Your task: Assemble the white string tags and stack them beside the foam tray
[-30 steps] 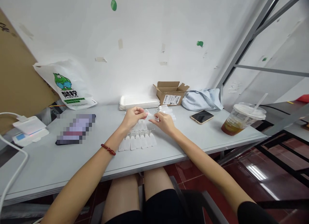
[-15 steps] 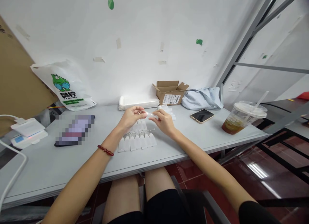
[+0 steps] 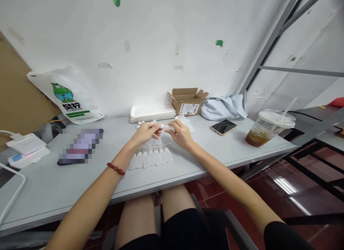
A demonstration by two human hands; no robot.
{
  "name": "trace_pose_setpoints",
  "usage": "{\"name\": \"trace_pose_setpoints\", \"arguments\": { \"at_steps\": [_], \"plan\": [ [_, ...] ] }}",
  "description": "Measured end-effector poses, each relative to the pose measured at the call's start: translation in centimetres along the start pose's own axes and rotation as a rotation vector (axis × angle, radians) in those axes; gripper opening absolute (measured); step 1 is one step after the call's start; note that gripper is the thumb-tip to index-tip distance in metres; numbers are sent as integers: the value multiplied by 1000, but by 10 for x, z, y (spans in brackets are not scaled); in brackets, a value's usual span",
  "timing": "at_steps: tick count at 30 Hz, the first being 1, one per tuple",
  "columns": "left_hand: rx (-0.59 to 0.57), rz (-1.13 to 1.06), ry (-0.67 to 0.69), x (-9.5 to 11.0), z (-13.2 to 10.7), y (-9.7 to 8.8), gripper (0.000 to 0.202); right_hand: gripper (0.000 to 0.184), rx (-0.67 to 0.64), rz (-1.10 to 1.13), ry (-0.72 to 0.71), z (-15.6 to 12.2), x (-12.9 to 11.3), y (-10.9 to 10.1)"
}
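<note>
Crosswise, a small translucent piece [image 3: 165, 127] bridges the left hand [image 3: 146, 132] and right hand [image 3: 182, 135]. Each hand pinches one end.

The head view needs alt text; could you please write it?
A left hand pinches a small translucent piece, with the right hand at its other end, over a grey table. A row of whitish pieces lies nearer the person; an open cardboard box stands behind.
</note>
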State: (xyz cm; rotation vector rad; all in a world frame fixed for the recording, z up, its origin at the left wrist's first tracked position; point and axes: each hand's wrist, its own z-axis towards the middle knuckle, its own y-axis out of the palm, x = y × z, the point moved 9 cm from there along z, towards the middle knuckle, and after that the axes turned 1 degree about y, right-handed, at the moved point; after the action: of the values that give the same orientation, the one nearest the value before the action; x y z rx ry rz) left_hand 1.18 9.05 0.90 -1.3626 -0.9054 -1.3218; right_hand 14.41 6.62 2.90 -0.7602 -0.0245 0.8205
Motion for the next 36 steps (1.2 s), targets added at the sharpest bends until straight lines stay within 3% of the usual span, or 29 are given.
{"name": "trace_pose_setpoints", "arguments": {
  "at_steps": [8, 15, 22, 27, 32, 36],
  "plan": [
    [-32, 105, 221, 19, -1, 7, 28, 21, -55, 25, 48, 1, 9, 5],
    [-7, 140, 154, 8, 2, 2, 38, 23, -59, 57, 23, 1, 5, 7],
    [40, 14, 154, 14, -2, 2, 34, 23, -85, -4, 31, 1, 7, 10],
    [-74, 56, 45, 5, -1, 9, 43, 21, -74, 10, 25, 0, 5, 10],
    [-75, 100, 149, 16, -4, 11, 42, 27, -76, 92, 7, 0, 2, 8],
    [-54, 154, 235, 26, -8, 13, 31, 33, -127, 191, 89, 3, 7, 7]
  ]
}}
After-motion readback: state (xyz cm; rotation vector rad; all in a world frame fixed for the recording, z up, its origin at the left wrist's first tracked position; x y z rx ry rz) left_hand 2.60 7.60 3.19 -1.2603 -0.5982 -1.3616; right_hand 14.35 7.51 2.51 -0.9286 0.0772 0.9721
